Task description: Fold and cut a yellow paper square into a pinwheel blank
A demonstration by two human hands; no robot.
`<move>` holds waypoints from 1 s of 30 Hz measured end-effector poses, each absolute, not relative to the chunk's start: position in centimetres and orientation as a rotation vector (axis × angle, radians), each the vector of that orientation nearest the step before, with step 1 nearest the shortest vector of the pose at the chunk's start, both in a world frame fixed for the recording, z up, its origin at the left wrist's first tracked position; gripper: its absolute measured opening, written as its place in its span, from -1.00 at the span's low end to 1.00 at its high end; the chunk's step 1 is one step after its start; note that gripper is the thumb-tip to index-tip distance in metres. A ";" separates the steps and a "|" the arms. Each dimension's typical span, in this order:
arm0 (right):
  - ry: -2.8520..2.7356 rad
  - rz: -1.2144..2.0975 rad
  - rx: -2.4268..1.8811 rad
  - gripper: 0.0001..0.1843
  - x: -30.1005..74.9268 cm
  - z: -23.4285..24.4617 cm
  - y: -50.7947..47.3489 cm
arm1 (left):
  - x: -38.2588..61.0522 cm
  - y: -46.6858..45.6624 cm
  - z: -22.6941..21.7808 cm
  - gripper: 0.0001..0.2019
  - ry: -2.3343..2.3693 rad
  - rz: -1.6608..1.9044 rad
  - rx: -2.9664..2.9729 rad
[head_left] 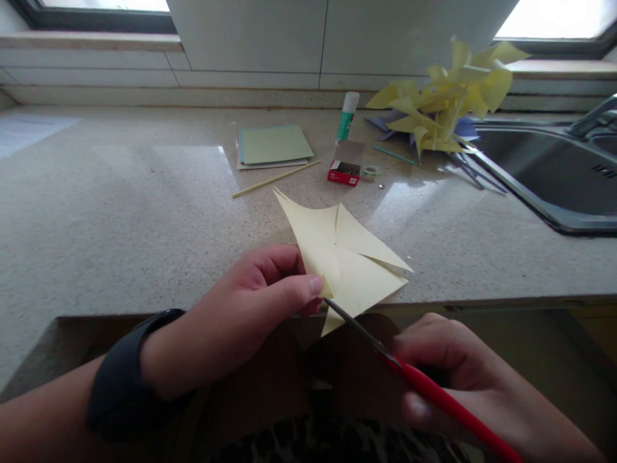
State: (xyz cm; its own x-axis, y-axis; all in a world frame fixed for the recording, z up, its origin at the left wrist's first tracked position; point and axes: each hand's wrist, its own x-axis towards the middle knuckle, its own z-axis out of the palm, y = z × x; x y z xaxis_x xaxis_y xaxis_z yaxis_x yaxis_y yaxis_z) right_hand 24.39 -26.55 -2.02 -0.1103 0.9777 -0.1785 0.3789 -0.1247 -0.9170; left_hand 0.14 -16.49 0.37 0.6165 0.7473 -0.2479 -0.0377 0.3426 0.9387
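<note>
A pale yellow sheet of paper point(357, 270), slit inward from its corners, is pinched between the thumb and fingers of my left hand point(270, 289). A small dark dot marks its middle. In my right hand point(453, 366) is a pair of scissors point(434, 389) with red handles. Their metal blades point up and left, with the tip touching or just beside the paper near my left thumb. The blades look closed, though the paper may hide part of the tip. A dark band sits on my left wrist.
Behind the paper are a wooden stick point(274, 179), stacked coloured paper point(277, 145), a glue stick point(347, 117), a small red box point(344, 172) and a tape roll point(371, 172). Yellow paper pinwheels point(443, 96) lie beside the sink point(554, 173). The counter's front edge point(434, 301) runs below the paper.
</note>
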 end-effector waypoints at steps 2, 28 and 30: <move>-1.590 1.387 -1.479 -0.72 24.7 -2.0 -26.5 | 0.1 -16.4 0.5 -0.90 0.746 0.559 1.113; -1.137 1.507 -1.444 -0.62 25.2 -1.5 -27.7 | 0.3 -16.3 0.3 -0.81 0.778 0.501 1.099; -1.245 1.392 -1.373 -0.73 24.6 -1.4 -27.0 | 0.2 -16.2 0.3 -0.78 0.822 0.480 1.160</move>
